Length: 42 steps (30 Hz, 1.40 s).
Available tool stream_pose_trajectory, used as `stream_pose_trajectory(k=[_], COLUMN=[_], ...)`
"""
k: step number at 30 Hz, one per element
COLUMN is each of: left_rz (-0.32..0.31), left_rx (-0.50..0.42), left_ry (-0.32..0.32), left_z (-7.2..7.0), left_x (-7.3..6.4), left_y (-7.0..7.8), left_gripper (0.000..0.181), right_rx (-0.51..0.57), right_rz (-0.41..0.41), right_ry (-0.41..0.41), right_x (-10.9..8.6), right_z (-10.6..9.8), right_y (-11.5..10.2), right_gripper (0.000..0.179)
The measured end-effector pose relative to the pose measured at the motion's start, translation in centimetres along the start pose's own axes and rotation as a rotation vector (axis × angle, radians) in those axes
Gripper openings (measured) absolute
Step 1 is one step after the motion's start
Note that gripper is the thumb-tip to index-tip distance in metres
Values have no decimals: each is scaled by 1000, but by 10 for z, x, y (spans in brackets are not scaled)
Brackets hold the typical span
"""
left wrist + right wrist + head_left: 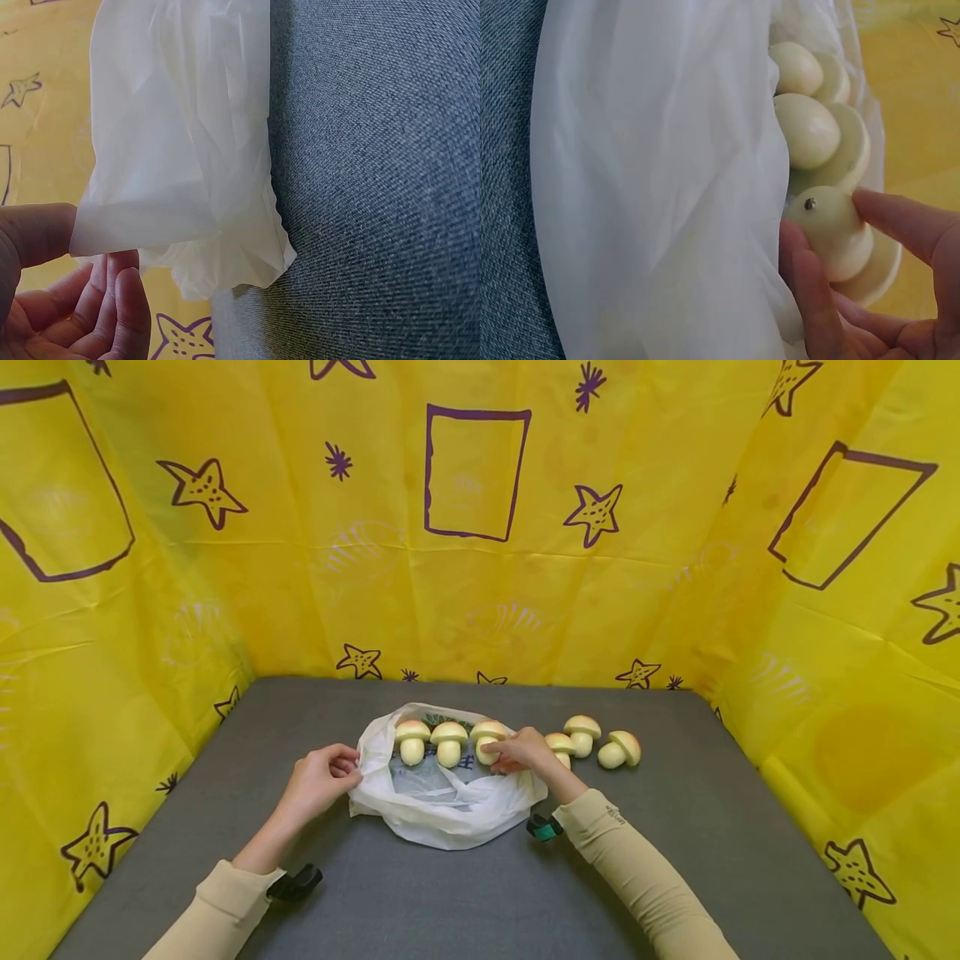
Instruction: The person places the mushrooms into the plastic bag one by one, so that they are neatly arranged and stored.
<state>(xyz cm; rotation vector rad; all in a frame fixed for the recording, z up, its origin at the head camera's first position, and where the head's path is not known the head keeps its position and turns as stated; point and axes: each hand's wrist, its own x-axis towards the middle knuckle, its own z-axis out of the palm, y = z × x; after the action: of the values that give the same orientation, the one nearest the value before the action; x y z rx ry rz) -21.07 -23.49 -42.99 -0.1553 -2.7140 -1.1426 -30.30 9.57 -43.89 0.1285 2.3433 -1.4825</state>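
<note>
A white plastic bag lies on the table with its mouth spread wide. My left hand pinches the bag's left rim, and the left wrist view has the thin film between thumb and fingers. Inside the opening, a toy mushroom and a second mushroom stand side by side. My right hand holds a third mushroom by its stem at the bag's right side. In the right wrist view that mushroom's rounded stem sits between thumb and fingers, a small dark spot on its end.
Right of the bag are three more mushrooms: one partly behind my right wrist, one upright and one tipped over. The dark grey table is bounded by yellow patterned cloth walls at the back and sides.
</note>
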Motion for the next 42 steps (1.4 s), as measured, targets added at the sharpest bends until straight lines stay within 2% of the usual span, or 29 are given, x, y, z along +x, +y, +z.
stream_pose_trajectory(k=[5,10,20,28,42], left_rz=[0,-1,-1,0,-4], left_rx=[0,3,5,-2,-5], left_ry=[2,-1,0,-3,3], left_z=[-1,-1,0,1,3], left_x=[0,0,1,2,1], left_y=[1,0,-2,-1,-4], left_gripper=[22,22,22,22,21], right_rx=[-56,-179,-345,-287,-270], right_rz=[-19,-36,-94,-124,-149], right_ry=[11,27,41,36,54], right_x=[1,1,1,-4,-4], right_z=[2,2,0,-3,-4], right_y=[0,1,2,4,6], right_gripper=[36,40,42,35,32])
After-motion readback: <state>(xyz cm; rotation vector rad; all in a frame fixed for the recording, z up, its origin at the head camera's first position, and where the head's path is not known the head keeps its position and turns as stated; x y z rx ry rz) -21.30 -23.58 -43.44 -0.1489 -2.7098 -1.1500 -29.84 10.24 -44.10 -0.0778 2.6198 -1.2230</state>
